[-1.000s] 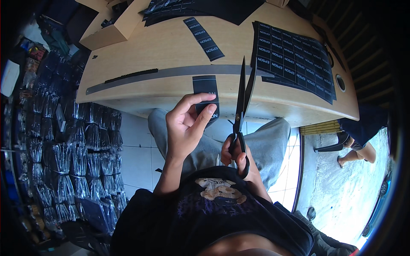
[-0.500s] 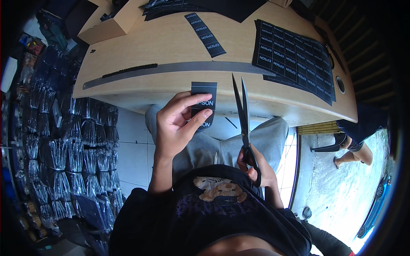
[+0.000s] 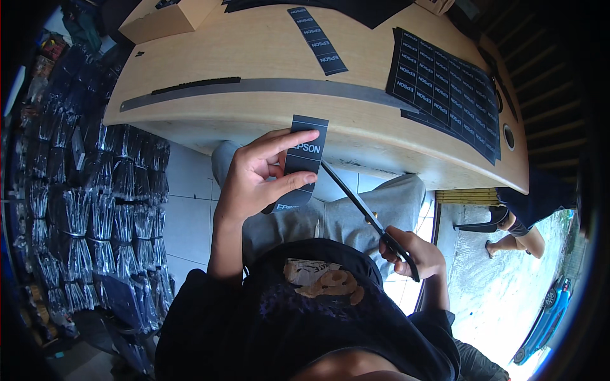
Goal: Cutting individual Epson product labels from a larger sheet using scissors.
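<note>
A black strip of printed labels [image 3: 307,138] hangs upright in my left hand [image 3: 257,171], pinched between thumb and fingers just in front of the table edge. Its lower end curls over my lap. My right hand [image 3: 416,253] grips the handles of black scissors [image 3: 362,206]. The blades slant up to the left, and their tip meets the strip's right edge near my left thumb; whether the tip lies behind the strip is hidden.
On the wooden table [image 3: 241,57] lie a long metal ruler [image 3: 273,87], another label strip [image 3: 321,44] and stacked label sheets [image 3: 445,89]. A cardboard box [image 3: 165,24] stands far left. Bundles in clear plastic [image 3: 76,216] fill the left side. A person's leg [image 3: 524,241] shows at right.
The scissors have swung from upright to a leftward slant, their tip now at the strip. My right hand moved right. More of the strip's lower end shows below my left hand.
</note>
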{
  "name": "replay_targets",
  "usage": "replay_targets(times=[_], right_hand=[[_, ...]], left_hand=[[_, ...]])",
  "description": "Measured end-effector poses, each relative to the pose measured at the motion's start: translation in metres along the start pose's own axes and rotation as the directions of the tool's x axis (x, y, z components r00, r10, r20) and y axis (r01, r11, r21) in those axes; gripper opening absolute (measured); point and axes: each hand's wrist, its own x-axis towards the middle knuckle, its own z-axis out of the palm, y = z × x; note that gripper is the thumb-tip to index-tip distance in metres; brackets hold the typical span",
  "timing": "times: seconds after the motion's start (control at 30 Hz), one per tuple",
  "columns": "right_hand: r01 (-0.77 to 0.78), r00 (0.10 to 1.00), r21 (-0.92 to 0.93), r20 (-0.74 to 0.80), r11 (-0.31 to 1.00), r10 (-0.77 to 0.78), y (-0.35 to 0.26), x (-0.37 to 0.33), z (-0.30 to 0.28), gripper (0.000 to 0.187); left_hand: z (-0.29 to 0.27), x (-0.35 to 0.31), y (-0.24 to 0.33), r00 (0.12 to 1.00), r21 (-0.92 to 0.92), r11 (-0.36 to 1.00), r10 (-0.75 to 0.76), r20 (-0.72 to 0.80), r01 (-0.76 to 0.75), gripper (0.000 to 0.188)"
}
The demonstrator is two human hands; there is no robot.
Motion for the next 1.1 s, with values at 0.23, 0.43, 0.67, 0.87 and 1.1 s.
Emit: replay_targets(times=[0.23, 0.43, 0.67, 0.87, 1.1], right_hand=[[0.012, 0.975, 0.11, 0.218, 0.994, -0.035, -0.013, 0.0, -0.027, 0.072], [0.027, 0.95, 0.089, 0.307, 0.996, -0.053, -0.016, 0.011, -0.038, 0.071], [-0.022, 0.938, 0.059, 0.348, 0.998, 0.0, -0.028, 0.02, -0.035, 0.07], [0.053, 0.934, 0.026, 0.352, 0.998, -0.059, -0.019, 0.026, -0.035, 0.069], [0.061, 0.94, 0.029, 0.336, 0.998, -0.067, -0.024, 0.027, -0.034, 0.068]], left_hand=[[-0.008, -0.006, 0.006, 0.979, -0.115, 0.985, -0.109, 0.171, 0.13, 0.056], [-0.01, -0.009, 0.007, 0.953, -0.158, 0.964, -0.173, 0.247, 0.216, 0.058], [-0.009, -0.007, 0.001, 0.95, -0.144, 0.987, -0.027, 0.311, 0.075, 0.055], [-0.007, -0.008, 0.002, 0.943, -0.152, 0.982, -0.055, 0.327, 0.11, 0.056], [-0.004, -0.007, 0.009, 0.928, -0.144, 0.967, -0.15, 0.341, 0.209, 0.06]])
